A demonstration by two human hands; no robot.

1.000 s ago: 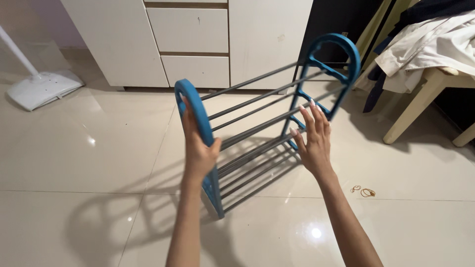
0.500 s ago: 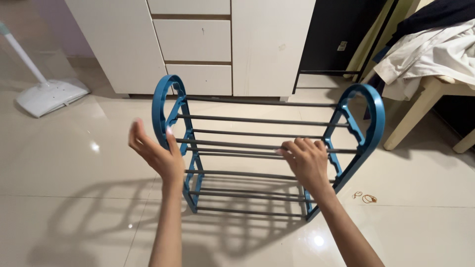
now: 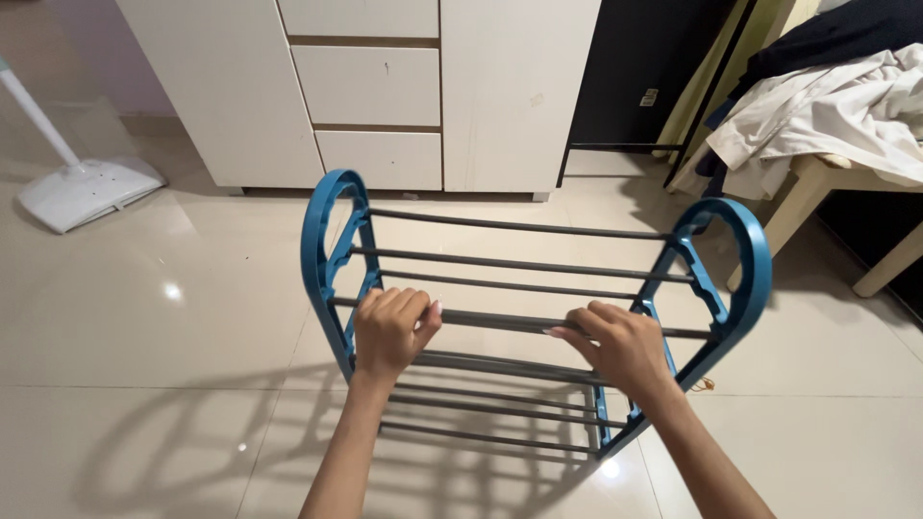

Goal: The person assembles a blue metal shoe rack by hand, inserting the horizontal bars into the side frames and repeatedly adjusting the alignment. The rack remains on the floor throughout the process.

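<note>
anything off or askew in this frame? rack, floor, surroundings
The blue rack looks intact: grey bars parallel, both hands, left hand and right hand, gripping one upper bar. The only untidy spot is the heap of clothes spilling over the edge of the table at right.

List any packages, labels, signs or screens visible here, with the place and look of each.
Small sticker: on the dark panel right of the white cabinet, rectangular, pale with yellowish and dark marks.
No packages, signs or screens show.
</note>
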